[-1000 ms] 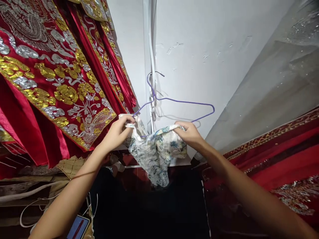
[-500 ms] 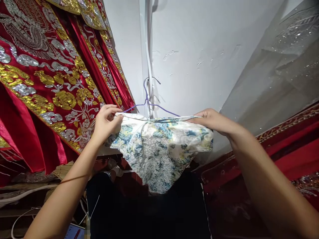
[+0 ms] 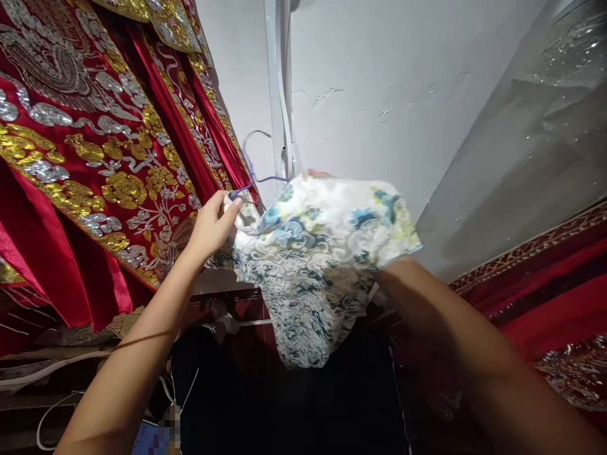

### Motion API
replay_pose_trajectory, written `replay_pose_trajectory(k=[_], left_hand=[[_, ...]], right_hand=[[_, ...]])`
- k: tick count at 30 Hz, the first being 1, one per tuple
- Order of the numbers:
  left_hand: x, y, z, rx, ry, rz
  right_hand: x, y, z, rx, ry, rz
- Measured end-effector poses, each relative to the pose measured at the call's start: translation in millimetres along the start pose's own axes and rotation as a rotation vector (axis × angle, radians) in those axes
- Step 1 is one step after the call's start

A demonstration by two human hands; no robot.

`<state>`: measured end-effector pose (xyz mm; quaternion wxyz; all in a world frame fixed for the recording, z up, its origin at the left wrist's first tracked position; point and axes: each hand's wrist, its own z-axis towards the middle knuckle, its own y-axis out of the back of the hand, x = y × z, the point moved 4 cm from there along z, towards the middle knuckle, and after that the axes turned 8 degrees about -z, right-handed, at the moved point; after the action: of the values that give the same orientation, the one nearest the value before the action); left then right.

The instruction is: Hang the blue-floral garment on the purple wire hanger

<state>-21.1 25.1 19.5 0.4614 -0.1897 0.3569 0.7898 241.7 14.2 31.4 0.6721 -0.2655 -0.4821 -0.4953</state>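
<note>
My left hand (image 3: pixel 215 221) is closed, with thumb and fingers pinching the left shoulder of a short-sleeved top (image 3: pixel 303 284) where the hanger's end lies. White cloth with blue, teal and yellow flowers makes up the top, which hangs down in front of me. A purple wire hanger (image 3: pixel 253 175) leans left out of the neckline, its hook free above the cloth. Behind or inside the right sleeve is most of my right hand (image 3: pixel 317 172); only a bit of it shows over the top edge, and its fingers are hidden.
On the left hangs a red garment (image 3: pixel 128 151) embroidered in gold and silver. A white wall (image 3: pixel 370 114) with a vertical metal strip (image 3: pixel 279 82) faces me. Clear plastic-covered clothing (image 3: pixel 497 164) hangs at right. Below is a black surface (image 3: pixel 294 411).
My right hand has gone from the top's right shoulder edge to behind the cloth, lifting that side. The hanger has shifted left and tilted, its hook away from the metal strip.
</note>
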Motion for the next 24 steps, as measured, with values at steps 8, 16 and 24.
replay_pose_trajectory(k=[8, 16, 24], left_hand=[[2, -2.4, -31, 0.01, -0.017, -0.258], [-73, -37.1, -56, 0.095, 0.017, -0.849], [-36, -26.3, -65, 0.274, 0.232, -0.859]], right_hand=[[-10, -66, -7, 0.394, 0.266, -0.702], [-72, -66, -30, 0.107, 0.685, -1.084], [-65, -3, -63, -0.253, 0.72, -1.103]])
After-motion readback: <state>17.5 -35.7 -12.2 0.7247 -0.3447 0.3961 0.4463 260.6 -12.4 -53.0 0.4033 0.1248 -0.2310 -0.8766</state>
